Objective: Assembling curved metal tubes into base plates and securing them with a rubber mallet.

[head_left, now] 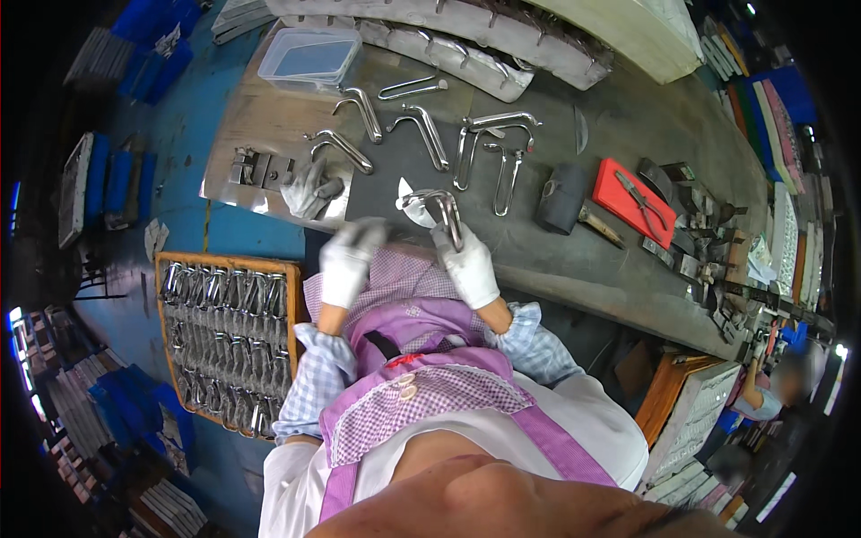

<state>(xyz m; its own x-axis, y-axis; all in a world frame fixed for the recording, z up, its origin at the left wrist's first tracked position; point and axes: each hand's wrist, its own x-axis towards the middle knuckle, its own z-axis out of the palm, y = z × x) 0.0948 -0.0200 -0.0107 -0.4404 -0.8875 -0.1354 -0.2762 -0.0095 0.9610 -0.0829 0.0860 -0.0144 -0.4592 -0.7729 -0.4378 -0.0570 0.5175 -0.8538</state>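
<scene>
My right hand (468, 271), in a white glove, is closed on a shiny curved metal instrument (448, 212) that looks like a speculum, at the bench's near edge. Its bright, pointed end (412, 208) juts left. My left hand (348, 265), gloved too, is smeared by motion beside it, apart from the instrument; its fingers cannot be made out. Beyond both hands lie several bent chrome parts, among them one angled piece (425, 134) and another (363, 115). A looped metal handle (508, 185) rests to their right. A crumpled grey glove (309, 191) lies left.
On the bench's right are a black-headed mallet (560, 199) and pliers (642, 201) on a red pad (612, 179). A clear plastic box (309, 57) stands far left, near long metal racks (466, 65). A wood-rimmed tray (296, 314) of wrapped metal instruments is at my left.
</scene>
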